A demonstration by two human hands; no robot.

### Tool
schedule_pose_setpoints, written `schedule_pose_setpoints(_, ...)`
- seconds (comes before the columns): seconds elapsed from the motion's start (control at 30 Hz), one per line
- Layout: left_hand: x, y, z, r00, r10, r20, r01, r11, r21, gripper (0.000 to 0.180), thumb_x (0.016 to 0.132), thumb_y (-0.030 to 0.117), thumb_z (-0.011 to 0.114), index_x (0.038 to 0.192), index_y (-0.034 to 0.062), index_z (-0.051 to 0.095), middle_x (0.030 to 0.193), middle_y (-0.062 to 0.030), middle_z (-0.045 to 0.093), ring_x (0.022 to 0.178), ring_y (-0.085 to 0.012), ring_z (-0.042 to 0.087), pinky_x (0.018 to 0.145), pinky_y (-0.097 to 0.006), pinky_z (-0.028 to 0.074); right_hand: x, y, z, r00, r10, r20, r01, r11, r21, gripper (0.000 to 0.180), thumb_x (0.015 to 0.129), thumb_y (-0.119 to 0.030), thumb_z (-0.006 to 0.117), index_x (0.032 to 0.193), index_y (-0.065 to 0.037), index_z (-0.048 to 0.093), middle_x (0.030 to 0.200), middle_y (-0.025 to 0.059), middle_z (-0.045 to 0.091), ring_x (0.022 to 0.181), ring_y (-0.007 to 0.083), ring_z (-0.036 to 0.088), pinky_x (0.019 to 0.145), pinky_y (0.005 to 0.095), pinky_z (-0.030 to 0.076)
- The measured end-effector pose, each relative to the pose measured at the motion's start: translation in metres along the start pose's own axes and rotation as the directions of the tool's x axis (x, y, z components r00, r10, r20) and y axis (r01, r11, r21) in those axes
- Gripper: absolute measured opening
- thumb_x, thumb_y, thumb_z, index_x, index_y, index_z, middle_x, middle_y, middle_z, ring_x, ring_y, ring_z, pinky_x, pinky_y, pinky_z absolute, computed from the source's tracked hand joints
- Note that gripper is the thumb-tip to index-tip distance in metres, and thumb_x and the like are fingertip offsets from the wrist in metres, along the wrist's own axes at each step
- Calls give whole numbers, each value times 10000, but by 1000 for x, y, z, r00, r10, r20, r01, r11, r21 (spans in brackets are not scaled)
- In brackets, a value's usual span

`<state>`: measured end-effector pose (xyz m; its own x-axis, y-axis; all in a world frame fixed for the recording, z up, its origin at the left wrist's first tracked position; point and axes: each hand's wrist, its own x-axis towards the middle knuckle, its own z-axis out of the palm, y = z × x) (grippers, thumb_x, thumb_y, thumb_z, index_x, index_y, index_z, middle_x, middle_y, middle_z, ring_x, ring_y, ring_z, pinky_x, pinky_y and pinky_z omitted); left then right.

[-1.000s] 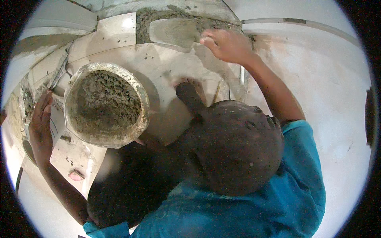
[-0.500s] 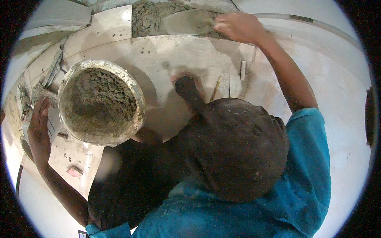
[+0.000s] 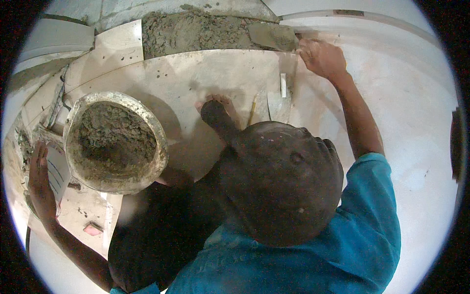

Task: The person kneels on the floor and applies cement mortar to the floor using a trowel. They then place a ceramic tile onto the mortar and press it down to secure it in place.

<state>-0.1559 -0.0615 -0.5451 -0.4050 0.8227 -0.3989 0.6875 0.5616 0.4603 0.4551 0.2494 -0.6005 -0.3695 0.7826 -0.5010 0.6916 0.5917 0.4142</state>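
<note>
My right hand (image 3: 323, 58) is closed around the handle end of a trowel (image 3: 273, 36), whose flat, mortar-smeared blade lies on the right end of a strip of wet grey mortar (image 3: 196, 30). The handle itself is mostly hidden by my fingers. At the far left my left hand (image 3: 42, 188) has its fingers stretched out, resting against a white object with dark lines (image 3: 58, 169); its kind is unclear. Between my hands, nearer the left one, stands a crusted bucket (image 3: 161, 147) holding grey mortar (image 3: 115, 132).
Pale tile (image 3: 186, 73) borders the mortar on the near side. My bare foot (image 3: 229, 105) and dark trousered knee (image 3: 284, 186) take up the middle. A pencil (image 3: 253, 110), a small white strip (image 3: 283, 85) and a pink scrap (image 3: 93, 229) lie around. White boards (image 3: 63, 39) stand far left.
The trowel has slid right along the mortar, and my right hand has moved right and nearer with it. My left hand stays by the white object. The whole view has shifted slightly.
</note>
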Motion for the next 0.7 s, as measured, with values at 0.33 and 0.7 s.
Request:
schedule_pose_setpoints(0.33,-69,-82,84,884,-379,-275,238,870,-432,456,1022,372,451,1230,9,631,1197,-106,649,1119,-222,592,1012,-355,430,-29,-43,-98,994,-94,53,67,923,379,398,977,-377,461,1196,-85,618,1179,160,641,1115,341,601,941,451,479)
schedule_pose_setpoints(0.7,-55,-16,158,924,-374,81,-102,-445,-890,576,950,427,552,1299,-30,520,1245,-186,582,1141,-297,568,990,-394,449,-28,-246,-256,663,-713,-228,712,695,-104,285,976,-300,504,1152,-91,587,945,163,667,759,402,652,639,475,532)
